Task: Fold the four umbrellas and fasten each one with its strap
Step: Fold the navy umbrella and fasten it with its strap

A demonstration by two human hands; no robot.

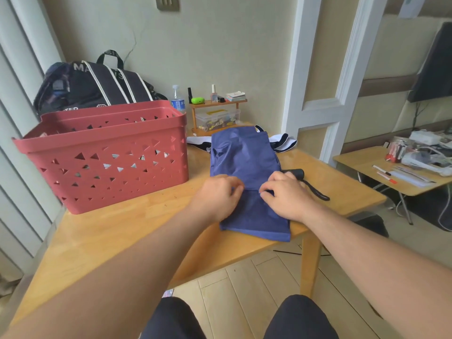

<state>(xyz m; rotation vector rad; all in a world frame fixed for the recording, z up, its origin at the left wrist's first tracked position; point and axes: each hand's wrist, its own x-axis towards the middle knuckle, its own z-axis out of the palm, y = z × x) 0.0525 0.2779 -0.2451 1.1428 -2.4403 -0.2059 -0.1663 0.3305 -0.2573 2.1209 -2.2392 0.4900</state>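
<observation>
Working left to right past the red basket point(102, 152), I have my left hand point(215, 194) and right hand point(283, 194) pinching the blue umbrella point(247, 172) mid-table; smoothing each pleat flat before rolling toward the black handle point(297, 172) should help.

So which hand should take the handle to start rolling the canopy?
Right, probably. The right hand pinches the blue umbrella fabric beside the black handle; the left hand sits farther away, toward the red basket.
</observation>
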